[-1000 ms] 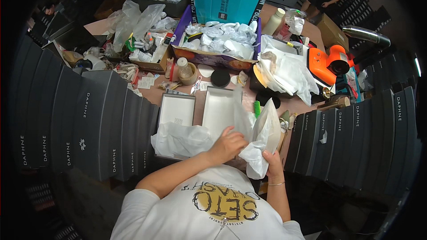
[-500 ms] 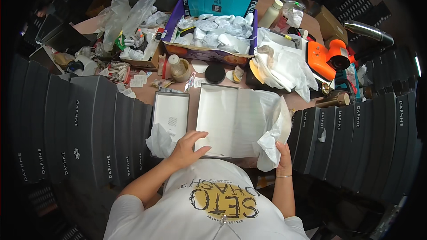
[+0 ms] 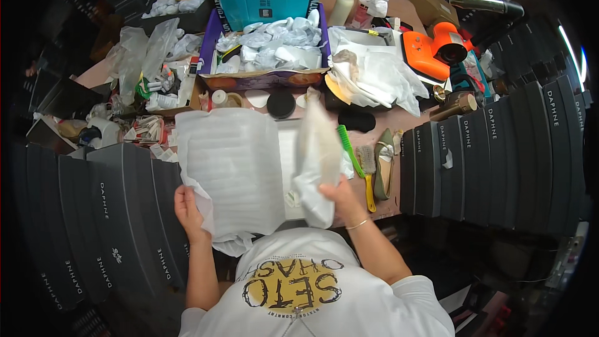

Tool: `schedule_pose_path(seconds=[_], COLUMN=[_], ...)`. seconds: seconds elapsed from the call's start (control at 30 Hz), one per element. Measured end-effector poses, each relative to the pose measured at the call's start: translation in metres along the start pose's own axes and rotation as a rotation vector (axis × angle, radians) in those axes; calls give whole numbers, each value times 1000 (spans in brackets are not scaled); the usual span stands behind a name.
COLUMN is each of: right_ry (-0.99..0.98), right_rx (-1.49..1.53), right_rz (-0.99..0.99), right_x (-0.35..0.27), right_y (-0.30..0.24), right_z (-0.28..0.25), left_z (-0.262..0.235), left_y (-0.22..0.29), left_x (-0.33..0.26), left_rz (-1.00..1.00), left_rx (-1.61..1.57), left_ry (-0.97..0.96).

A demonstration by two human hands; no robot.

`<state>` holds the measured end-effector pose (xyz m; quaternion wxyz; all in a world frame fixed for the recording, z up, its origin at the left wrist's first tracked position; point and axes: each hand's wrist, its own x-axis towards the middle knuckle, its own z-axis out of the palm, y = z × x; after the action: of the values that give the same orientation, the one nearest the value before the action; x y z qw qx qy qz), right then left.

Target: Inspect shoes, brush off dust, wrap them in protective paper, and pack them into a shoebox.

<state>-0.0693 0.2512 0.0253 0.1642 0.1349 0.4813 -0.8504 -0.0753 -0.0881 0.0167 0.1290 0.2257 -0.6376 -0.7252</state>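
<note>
My left hand (image 3: 190,212) has its fingers closed on the left edge of a wide white wrapping sheet (image 3: 234,168), which spreads over the left of the work spot. Under and beside the sheet shows the white inside of an open shoebox (image 3: 290,171). Above that box my right hand (image 3: 340,200) grips a long white paper-wrapped bundle (image 3: 315,168), standing tilted and smeared by motion; what is inside it I cannot tell. To the right lie a green comb (image 3: 351,151), a yellow-handled brush (image 3: 368,175) and an olive flat shoe (image 3: 385,168) with white paper in it.
Dark shoeboxes stand in rows at left (image 3: 125,206) and right (image 3: 480,156). A purple carton (image 3: 262,78) of white wrapped pieces is at the back, with a black round lid (image 3: 281,105) before it. An orange device (image 3: 430,53) stands back right.
My left hand has moved from the box's left side to the sheet, now spread out to the left. My right hand has carried the bundle leftward over the box, uncovering comb, brush and shoe.
</note>
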Motion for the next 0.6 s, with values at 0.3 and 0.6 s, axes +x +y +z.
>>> schedule_pose_path(seconds=[0.3, 0.6], right_ry=[295, 527], right_rx=[-382, -1169], right_rz=[99, -176], right_x=[25, 59], right_y=[56, 159], right_z=[-13, -38], left_z=[15, 3], left_y=[36, 24], left_x=[3, -2], left_rz=[443, 286], left_rx=[261, 399], left_ry=[39, -79])
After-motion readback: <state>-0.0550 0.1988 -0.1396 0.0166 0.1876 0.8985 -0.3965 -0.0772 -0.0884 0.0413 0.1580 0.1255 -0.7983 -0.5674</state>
